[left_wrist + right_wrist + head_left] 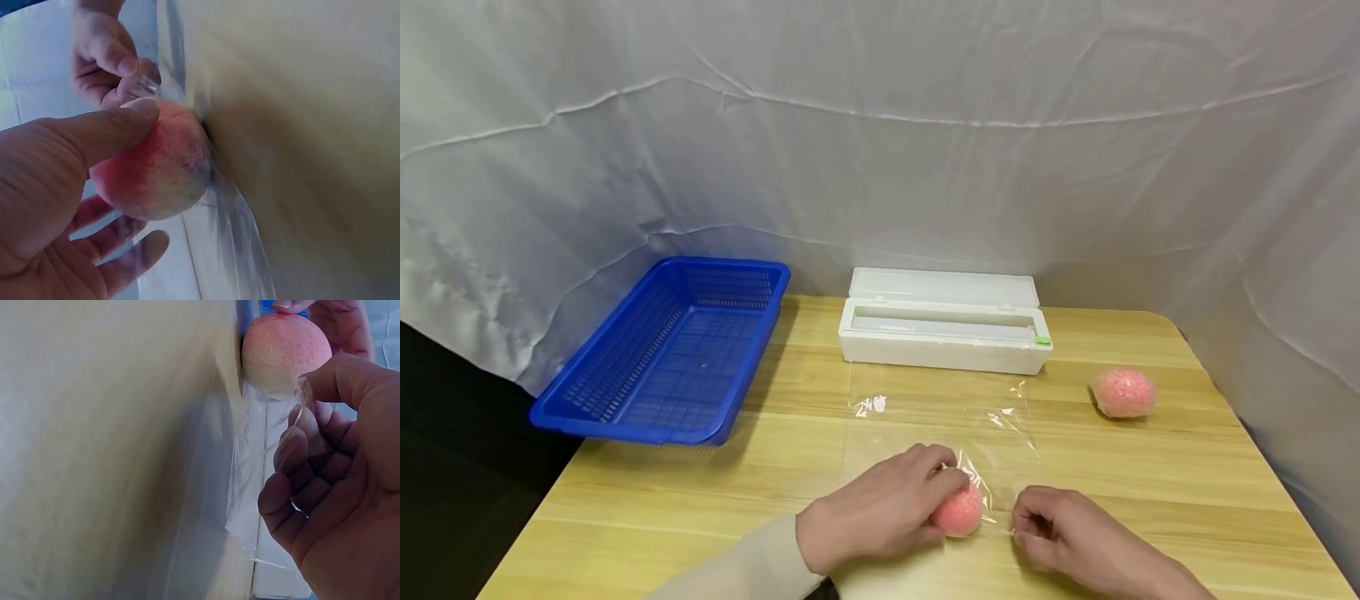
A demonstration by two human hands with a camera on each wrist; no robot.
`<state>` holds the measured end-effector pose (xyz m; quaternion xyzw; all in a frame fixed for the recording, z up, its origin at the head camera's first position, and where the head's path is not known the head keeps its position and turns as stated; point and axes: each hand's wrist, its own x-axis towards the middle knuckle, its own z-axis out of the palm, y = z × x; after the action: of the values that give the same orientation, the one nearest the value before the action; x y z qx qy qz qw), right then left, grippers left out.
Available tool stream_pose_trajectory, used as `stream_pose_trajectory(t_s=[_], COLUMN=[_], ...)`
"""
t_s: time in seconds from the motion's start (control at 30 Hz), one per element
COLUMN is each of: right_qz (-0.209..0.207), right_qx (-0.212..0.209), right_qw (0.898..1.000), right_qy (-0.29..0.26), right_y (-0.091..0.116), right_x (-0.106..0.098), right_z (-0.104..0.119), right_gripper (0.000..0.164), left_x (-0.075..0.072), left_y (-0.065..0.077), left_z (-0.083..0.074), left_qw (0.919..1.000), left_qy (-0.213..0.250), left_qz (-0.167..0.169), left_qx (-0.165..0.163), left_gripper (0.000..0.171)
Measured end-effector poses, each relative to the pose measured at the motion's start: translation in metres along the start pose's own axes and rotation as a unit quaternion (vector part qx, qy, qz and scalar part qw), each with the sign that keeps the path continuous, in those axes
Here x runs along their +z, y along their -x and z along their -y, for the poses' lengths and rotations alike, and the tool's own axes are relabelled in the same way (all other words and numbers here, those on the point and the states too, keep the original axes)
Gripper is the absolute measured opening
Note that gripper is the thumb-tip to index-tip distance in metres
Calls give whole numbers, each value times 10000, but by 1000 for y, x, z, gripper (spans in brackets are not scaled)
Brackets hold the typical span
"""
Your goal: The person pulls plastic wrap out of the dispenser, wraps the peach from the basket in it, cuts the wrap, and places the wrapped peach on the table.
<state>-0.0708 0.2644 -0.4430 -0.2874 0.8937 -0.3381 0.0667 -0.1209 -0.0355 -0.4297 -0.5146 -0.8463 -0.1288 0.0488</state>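
A pink peach (958,510) sits on a clear sheet of cling film (940,425) near the front of the table. My left hand (891,504) grips it, with the thumb on its near side and the fingers over the top. To its right, my right hand (1067,533) pinches the near edge of the film between thumb and forefinger. The right wrist view shows the gathered film (304,394) at those fingertips, close beside the peach. The film stretches back to a white cling film box (947,354), whose lid stands raised.
A blue plastic basket (730,400) stands at the left edge of the wooden table (1150,467). At the right lies another pink peach (1123,393) with a shiny film around it. A grey cloth (925,183) hangs behind the table.
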Motion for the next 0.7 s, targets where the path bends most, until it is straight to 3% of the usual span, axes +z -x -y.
stream_pose_trajectory(t_s=[0.1, 0.3, 0.5, 0.63, 0.7], right_qz=[43, 243, 546, 564, 507], right_qx=[24, 173, 255, 531, 699], right_qw=[9998, 9953, 9836, 9736, 9703], right_qy=[-170, -922, -1700, -2146, -2259], right_y=[-4, -15, -29, -36, -39], right_x=[-3, -14, -27, -35, -37], right_z=[-3, -11, -23, -33, -37], right_gripper=[26, 15, 9, 7, 13], left_x=[-4, -15, -18, -17, -16], left_y=[-5, -23, -42, -51, -54], left_z=[5, 25, 55, 72, 79], left_qw=[9991, 9878, 9509, 9305, 9240], left_qy=[386, 1326, 2603, 3026, 3156], left_qz=[178, 741, 1413, 1727, 1831], left_qx=[-91, -351, -895, -1130, -1144], left_gripper=[55, 47, 49, 49, 48])
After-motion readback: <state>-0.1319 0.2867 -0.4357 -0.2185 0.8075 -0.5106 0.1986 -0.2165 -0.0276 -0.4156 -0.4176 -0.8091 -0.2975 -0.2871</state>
